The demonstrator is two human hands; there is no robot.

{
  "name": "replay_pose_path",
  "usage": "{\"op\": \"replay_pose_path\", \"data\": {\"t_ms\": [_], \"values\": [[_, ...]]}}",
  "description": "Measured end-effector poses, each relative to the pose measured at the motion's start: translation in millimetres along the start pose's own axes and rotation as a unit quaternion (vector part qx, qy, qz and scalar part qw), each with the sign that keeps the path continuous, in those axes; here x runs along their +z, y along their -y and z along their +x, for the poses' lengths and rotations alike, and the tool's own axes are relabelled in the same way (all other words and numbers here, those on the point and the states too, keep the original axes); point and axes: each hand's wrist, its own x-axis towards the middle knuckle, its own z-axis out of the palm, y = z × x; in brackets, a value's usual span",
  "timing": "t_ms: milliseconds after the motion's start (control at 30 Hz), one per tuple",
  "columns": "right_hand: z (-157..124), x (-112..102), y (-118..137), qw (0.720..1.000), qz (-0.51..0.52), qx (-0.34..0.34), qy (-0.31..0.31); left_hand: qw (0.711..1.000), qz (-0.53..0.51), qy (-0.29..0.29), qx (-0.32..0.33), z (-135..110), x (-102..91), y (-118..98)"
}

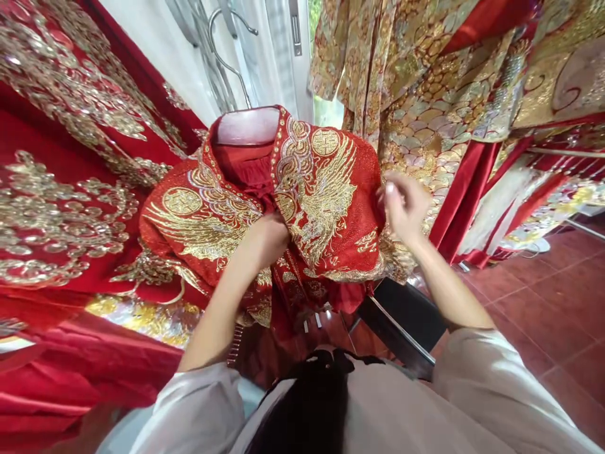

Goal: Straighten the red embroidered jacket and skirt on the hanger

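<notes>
"Where is the red jacket (307, 189)?"

"Straight in front of me, hung upright on a pale hanger (250, 129) that shows inside its neck. The metal hook (240, 75) rises above it."

"And your left hand (271, 239)?"

"At the middle of the jacket, on the front opening. My fingers are bent inward, knuckles towards me, with the tips hidden in the cloth. I can't tell whether they pinch one edge or both."

"Your right hand (404, 205)?"

"At the jacket's right side, by the outer edge of the sleeve. The thumb is up and the fingers are curled against the cloth. It's a bit blurred, so I can't tell if they're pinching it or only touching."

"What does the jacket look like?"

"Gold stitching (326, 195) spreads like wings on both halves, with a round patch (182, 200) near each shoulder. The neck stands open."

"What's around it?"

"Left of the jacket, a red gown (51, 214) covered in shiny beads; lower on that side, some plain red cloth (70, 372). Behind it to the right, gold clothes (401, 75) hang close. Below it to the right lies something flat and black (406, 315), and farther right, the red tiled floor (558, 302)."
</notes>
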Motion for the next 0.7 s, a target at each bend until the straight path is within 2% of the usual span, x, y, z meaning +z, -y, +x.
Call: {"op": "replay_pose_path", "data": {"t_ms": [33,67,100,133,167,200,233,267,333,400,500,567,600,633,700], "values": [[21,-6,-15,0.999,0.018,0.035,-0.012,0.999,0.008,-0.031,-0.019,-4,-17.5,2],[38,-7,-29,0.997,0.044,0.063,0.011,0.993,0.012,-0.108,-0.044,-4,-34.9,2],[51,-4,-43,0.992,0.079,0.085,0.056,0.981,0.023,-0.183,-0.05,0,-51.0,1],[58,3,-55,0.981,0.116,0.109,0.113,0.97,0.046,-0.234,-0.041,9,-64.7,-2],[61,11,-65,0.965,0.143,0.136,0.174,0.966,0.055,-0.254,-0.008,23,-75.1,-5],[60,20,-72,0.949,0.153,0.162,0.224,0.968,0.059,-0.241,0.045,40,-81.7,-8],[56,26,-75,0.938,0.143,0.186,0.257,0.971,0.061,-0.213,0.093,59,-84.4,-11],[51,29,-76,0.932,0.119,0.205,0.273,0.977,0.06,-0.173,0.111,77,-83.7,-14],[43,20,-72,0.938,0.055,0.223,0.258,0.988,0.062,-0.116,0.084,110,-75.7,-17],[40,-5,-61,0.952,0.009,0.22,0.213,0.993,0.072,-0.086,0.033,129,-65.9,-18],[39,-50,-39,0.975,-0.06,0.188,0.106,0.991,0.101,-0.089,0.01,134,-59.3,-21],[33,-66,-27,0.979,-0.139,0.147,-0.013,0.99,0.093,-0.103,0.033,127,-61.3,-22],[28,-67,-23,0.976,-0.16,0.141,-0.036,0.99,0.074,-0.109,0.054,122,-63.8,-21],[23,-66,-20,0.975,-0.164,0.148,-0.023,0.989,0.045,-0.115,0.081,116,-67.2,-18],[15,-58,-18,0.971,-0.13,0.183,0.087,0.981,-0.016,-0.155,0.118,100,-76.0,-3]]}}
